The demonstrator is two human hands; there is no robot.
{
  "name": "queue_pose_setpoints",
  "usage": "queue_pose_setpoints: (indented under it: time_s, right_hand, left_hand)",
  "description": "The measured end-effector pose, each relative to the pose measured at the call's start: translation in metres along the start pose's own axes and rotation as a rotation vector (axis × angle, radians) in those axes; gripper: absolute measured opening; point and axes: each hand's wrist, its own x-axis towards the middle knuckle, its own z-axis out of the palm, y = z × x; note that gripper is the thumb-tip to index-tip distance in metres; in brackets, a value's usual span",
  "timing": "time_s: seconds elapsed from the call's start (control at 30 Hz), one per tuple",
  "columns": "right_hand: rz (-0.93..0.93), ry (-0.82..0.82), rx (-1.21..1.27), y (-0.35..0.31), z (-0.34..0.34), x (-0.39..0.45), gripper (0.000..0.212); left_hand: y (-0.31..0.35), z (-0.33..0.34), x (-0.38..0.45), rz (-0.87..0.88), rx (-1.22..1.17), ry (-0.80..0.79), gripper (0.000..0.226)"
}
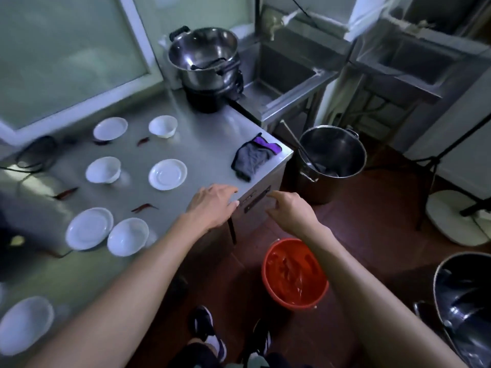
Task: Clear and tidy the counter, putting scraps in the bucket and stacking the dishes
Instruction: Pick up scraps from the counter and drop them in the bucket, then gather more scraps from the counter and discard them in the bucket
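Several white bowls and plates lie spread over the steel counter (207, 144), among them a saucer (167, 174) and a bowl (127, 236). Dried red chili scraps (144, 207) lie between them, one more chili (65, 193) at the left. My left hand (212, 201) rests flat at the counter's front right edge, fingers straight, holding nothing. My right hand (289, 208) hovers just off that edge, fingers loosely bent and empty. The red bucket (293, 272) stands on the floor below my right forearm.
A grey and purple cloth (252, 158) lies at the counter's right corner. Stacked steel pots (207, 59) stand at the back. A large steel pot (332, 160) stands on the floor beside the counter; steel sinks (287, 75) lie behind it. A black cable (37, 155) coils at the left.
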Motion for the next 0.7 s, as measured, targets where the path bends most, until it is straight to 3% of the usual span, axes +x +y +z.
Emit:
queue_pose_setpoints:
  time_s: [0.17, 0.5, 0.7]
  right_hand:
    - [-0.154, -0.045, -0.077, -0.062, 0.005, 0.017, 0.045]
    - [-0.439, -0.139, -0.212, -0.215, 0.057, 0.012, 0.044]
    - [-0.561, -0.159, -0.169, -0.318, 0.093, -0.020, 0.041]
  left_hand:
    - [-0.053, -0.019, -0.050, -0.155, -0.070, 0.102, 0.043]
    - [-0.167, -0.031, -0.179, -0.399, -0.145, 0.237, 0.041]
    - [-0.233, -0.034, -0.274, -0.511, -0.163, 0.309, 0.041]
